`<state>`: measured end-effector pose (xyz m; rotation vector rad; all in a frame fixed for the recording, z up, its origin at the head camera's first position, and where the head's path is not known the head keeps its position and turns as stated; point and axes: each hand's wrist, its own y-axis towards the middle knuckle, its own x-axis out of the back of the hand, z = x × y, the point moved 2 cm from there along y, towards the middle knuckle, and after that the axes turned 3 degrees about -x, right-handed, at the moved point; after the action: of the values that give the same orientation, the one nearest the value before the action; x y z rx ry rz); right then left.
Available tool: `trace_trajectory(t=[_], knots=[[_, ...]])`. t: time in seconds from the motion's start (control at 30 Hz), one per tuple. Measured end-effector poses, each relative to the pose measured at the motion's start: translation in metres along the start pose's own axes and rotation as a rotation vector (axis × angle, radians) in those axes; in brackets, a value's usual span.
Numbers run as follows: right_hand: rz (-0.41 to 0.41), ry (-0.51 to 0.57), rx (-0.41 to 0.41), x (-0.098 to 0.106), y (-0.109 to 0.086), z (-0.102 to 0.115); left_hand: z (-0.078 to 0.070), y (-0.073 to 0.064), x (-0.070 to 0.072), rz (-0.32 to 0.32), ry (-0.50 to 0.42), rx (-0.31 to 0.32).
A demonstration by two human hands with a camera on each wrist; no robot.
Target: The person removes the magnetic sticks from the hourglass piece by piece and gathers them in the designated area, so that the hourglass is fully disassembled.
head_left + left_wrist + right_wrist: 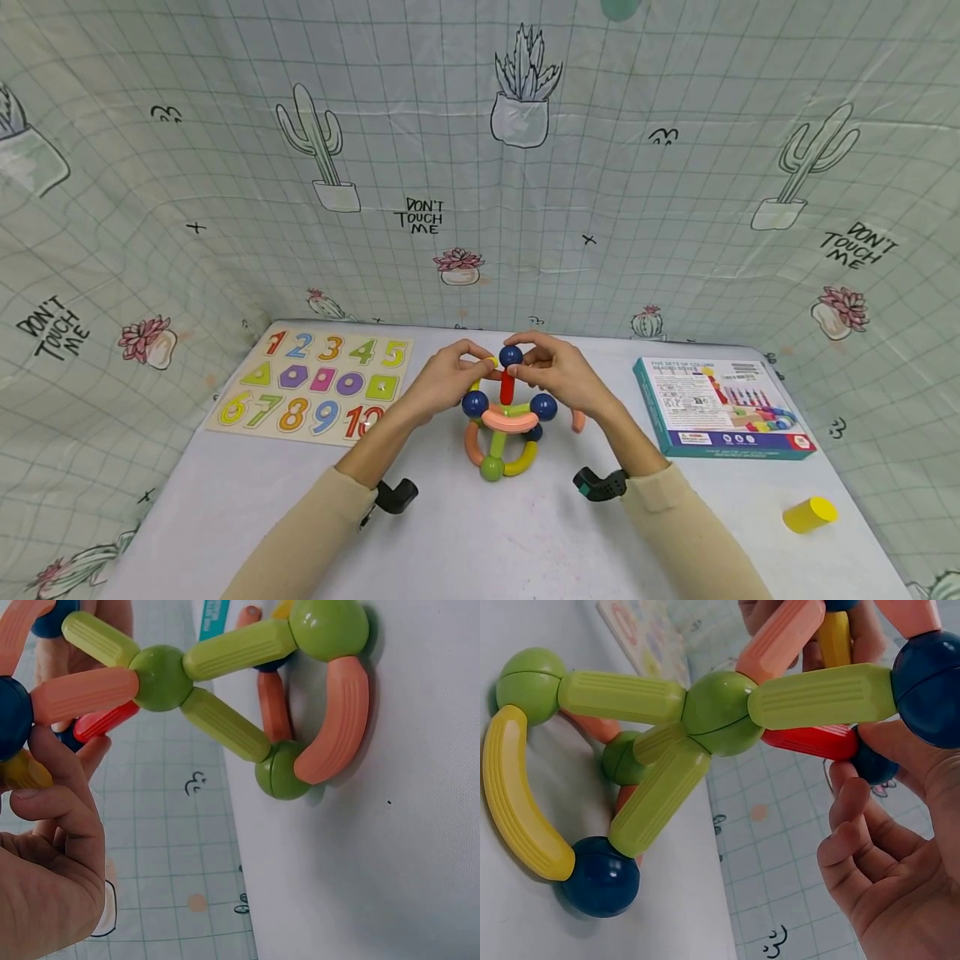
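Observation:
A structure of magnetic balls and sticks stands on the table, with a green ball [721, 712] at its centre and curved sticks round its base. A red stick [507, 388] rises from it, topped by a dark blue ball [511, 356]. My right hand [558, 371] pinches that ball between thumb and fingers. On the structure's left, my left hand [444, 379] pinches a yellow stick [27, 771] joined to another dark blue ball [475, 404]. A salmon curved stick [512, 421] spans the front between two blue balls.
Left of the structure lies a number and shape board [311, 383]. A toy box [723, 408] lies at the right, and a yellow cylinder [809, 515] rests near the right table edge. Another salmon stick [577, 420] shows below my right hand. A patterned cloth [480, 183] hangs behind.

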<state>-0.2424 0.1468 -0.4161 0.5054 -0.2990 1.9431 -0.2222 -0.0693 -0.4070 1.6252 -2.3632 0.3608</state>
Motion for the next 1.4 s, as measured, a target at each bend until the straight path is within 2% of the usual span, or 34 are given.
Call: trace_trajectory(t=[0.3,0.7,0.87,1.1,1.3,1.4], knots=[[-0.029,0.067,0.018,0.003,0.004,-0.003,-0.002,-0.001,0.000,0.003,0.002,-0.017],[-0.029,0.069,0.031,0.004,0.004,-0.006,0.002,0.000,-0.001,0.008,-0.004,0.001],[-0.067,0.036,0.024,0.006,0.005,-0.008,0.002,0.001,-0.001,-0.003,0.006,0.005],[-0.123,-0.050,-0.094,0.010,0.020,-0.031,0.002,0.001,0.000,0.004,-0.005,0.016],[-0.090,-0.213,-0.241,0.010,0.039,-0.062,0.001,0.000,0.001,0.001,0.004,0.025],[-0.071,-0.257,-0.272,0.011,0.044,-0.074,0.001,-0.001,0.001,0.010,0.001,0.028]])
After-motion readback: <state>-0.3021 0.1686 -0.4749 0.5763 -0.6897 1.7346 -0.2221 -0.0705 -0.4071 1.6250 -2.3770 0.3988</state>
